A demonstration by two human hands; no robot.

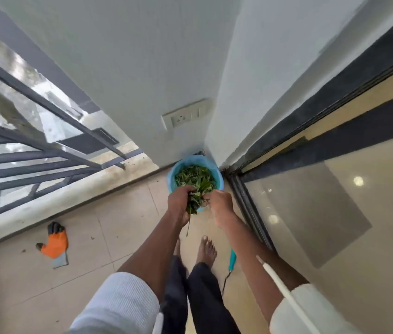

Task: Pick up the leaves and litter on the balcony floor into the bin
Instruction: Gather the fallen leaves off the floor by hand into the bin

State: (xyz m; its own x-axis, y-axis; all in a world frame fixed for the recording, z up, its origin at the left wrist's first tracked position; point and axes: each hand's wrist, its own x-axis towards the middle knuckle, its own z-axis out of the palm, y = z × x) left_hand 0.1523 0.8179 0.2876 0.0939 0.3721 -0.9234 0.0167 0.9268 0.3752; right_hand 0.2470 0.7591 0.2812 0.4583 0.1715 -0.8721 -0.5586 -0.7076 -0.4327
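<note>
Both hands, the left hand (178, 203) and right hand (219, 204), squeeze a bunch of green leaves (194, 201) above the blue bin (173, 172), and loose ones could slip to the floor (118, 225).

Head camera looks steeply down from standing height at the balcony floor (123, 227).

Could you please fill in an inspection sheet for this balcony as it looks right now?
Surface: beige tiled floor, small dark specks scattered.
Job's things: blue bin in the corner, holding green leaves.
Clutter: orange glove lying on the floor.
Grippers: left hand and right hand both grip a leaf bundle at the bin's near rim.
Cables: teal-handled tool with dark cord.
Surroundings: railing, wall socket, glass door.
</note>
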